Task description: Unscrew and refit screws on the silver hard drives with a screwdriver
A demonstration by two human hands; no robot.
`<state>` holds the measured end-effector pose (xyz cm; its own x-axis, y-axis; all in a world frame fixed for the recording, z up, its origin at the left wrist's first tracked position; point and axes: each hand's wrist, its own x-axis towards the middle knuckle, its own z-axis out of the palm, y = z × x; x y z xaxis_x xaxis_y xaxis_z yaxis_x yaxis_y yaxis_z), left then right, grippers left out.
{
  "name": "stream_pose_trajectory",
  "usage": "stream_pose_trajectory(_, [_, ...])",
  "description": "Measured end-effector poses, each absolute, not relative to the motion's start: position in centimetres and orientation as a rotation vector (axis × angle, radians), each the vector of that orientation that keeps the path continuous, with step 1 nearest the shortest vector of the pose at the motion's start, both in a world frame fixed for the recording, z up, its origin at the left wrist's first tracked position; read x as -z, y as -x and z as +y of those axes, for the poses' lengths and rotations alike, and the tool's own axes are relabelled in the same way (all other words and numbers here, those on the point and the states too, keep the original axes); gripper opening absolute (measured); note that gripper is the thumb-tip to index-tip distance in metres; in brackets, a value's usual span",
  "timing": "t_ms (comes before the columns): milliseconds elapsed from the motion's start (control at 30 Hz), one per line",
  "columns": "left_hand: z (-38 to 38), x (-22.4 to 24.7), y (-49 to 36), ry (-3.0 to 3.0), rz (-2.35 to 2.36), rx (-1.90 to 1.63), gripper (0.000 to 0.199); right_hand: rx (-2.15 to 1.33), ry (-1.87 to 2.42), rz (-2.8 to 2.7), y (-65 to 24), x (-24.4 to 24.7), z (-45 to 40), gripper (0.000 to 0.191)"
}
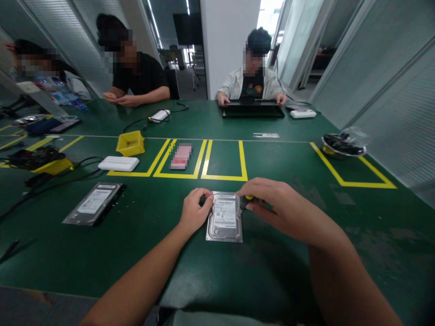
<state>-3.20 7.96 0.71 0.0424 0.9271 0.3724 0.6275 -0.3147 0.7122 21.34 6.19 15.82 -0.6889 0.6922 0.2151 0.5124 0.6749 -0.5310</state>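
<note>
A silver hard drive (224, 216) with a white label lies flat on the green table (272, 280), straight in front of me. At its upper left edge my left hand (196, 209) grips the side, thumb and fingers bent round the corner. My right hand (272, 199) is at the upper right corner, its fingers closed on a small dark tool with a yellow part (249, 198); most of the tool is hidden by the fingers. Another hard drive (93, 203) lies to the left, tilted in view, with small bits beside it.
Yellow tape outlines (224, 177) mark the table beyond my hands. A yellow bin (130, 144), a white power bank (118, 163) and cables stand left; a metal bowl of dark parts (344, 146) is right. Several people sit opposite, one holding a black panel (253, 109).
</note>
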Motion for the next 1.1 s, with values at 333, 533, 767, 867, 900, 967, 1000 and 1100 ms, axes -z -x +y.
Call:
stream_pose_trajectory(333, [8.0, 0.0, 3.1, -1.913, 1.55, -1.12, 0.016, -0.555, 0.964, -2.476, -21.3, -15.7, 5.8, 0.02])
stream_pose_trajectory(533, [7.7, -0.1, 3.2, -1.899, 1.554, -1.118, 0.015, -0.526, 0.923, -2.478, -21.5, -15.7, 5.3, 0.023])
stream_pose_trajectory(767, [7.4, 0.2, 3.4, -1.877, 1.552, -1.116, 0.018, -0.481, 0.956, -2.498, -21.9, -15.9, 4.8, 0.022])
stream_pose_trajectory(867, [7.2, 0.2, 3.4, -1.866, 1.548, -1.109, 0.018, -0.463, 0.933, -2.505, -22.0, -16.0, 4.7, 0.025])
stream_pose_trajectory(900, [7.2, 0.3, 3.4, -1.865, 1.547, -1.108, 0.018, -0.457, 0.928, -2.509, -22.0, -16.1, 4.7, 0.026])
stream_pose_trajectory(967, [7.1, 0.2, 3.4, -1.87, 1.54, -1.108, 0.018, -0.438, 0.929, -2.517, -22.0, -16.1, 4.6, 0.027])
stream_pose_trajectory(1000, [7.0, 0.2, 3.4, -1.874, 1.536, -1.108, 0.018, -0.425, 0.934, -2.52, -22.0, -16.1, 4.6, 0.027])
stream_pose_trajectory(1100, [6.9, 0.1, 3.5, -1.868, 1.531, -1.111, 0.018, -0.386, 0.952, -2.52, -22.1, -16.2, 4.4, 0.03])
